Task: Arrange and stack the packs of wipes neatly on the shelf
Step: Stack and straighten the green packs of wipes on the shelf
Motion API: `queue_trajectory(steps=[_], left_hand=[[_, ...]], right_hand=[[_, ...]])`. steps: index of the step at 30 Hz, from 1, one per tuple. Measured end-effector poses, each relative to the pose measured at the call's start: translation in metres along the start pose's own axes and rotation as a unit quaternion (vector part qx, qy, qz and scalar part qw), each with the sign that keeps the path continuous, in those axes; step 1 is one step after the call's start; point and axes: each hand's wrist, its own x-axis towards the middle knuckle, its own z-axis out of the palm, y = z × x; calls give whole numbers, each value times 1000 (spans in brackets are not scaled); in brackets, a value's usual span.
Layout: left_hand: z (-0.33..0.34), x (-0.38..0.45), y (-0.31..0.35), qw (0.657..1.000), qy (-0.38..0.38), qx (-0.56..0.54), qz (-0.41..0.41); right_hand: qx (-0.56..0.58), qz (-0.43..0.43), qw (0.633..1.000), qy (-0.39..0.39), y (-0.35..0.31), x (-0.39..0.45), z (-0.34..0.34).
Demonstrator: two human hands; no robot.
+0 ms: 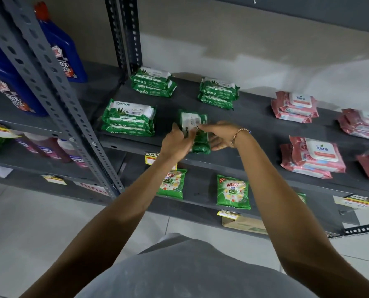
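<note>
Both hands hold green wipes packs [195, 125] turned on end at the front edge of the dark grey shelf [252, 117]. My left hand [177, 141] grips their left side and my right hand [219, 134], with a bead bracelet, grips the right. Green packs lie in three stacks of two: front left [128, 118], back left [153, 82] and back middle [219, 92]. Pink Kara wipes lie in stacks at the back right [294, 107], front right [312, 158] and far right [364, 123].
A slotted steel upright [56, 93] stands to the left, with blue jugs [58, 46] on the neighbouring shelf behind it. On the shelf below stand green detergent sachets [233, 191]. Yellow price tags [151, 157] hang on the shelf edges.
</note>
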Motion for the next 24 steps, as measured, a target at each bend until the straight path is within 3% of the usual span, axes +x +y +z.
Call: queue_trajectory(steps=[2, 4, 7, 9, 11, 13, 18, 24], left_hand=[[-7, 9, 5, 998, -63, -26, -18], [-13, 11, 8, 995, -87, -47, -19], [-11, -1, 9, 998, 22, -63, -12], [-3, -18, 10, 980, 74, -151, -102], [13, -23, 7, 953, 35, -209, -219], [20, -20, 7, 931, -1, -258, -259], [23, 3, 1, 923, -10, -311, -226], [12, 17, 11, 930, -42, -311, -189]], right_hand=[[43, 24, 999, -22, 9, -6, -4], [46, 29, 999, 3, 13, -9, -12], [-59, -17, 992, 113, 8, -7, -27], [-88, -59, 983, 147, -2, -2, -34], [-95, -57, 987, 116, -10, 2, -34], [-56, -34, 996, 60, -8, 9, -31], [-1, -2, 999, 34, 5, 8, -33], [68, 37, 993, 85, 37, -4, -37]])
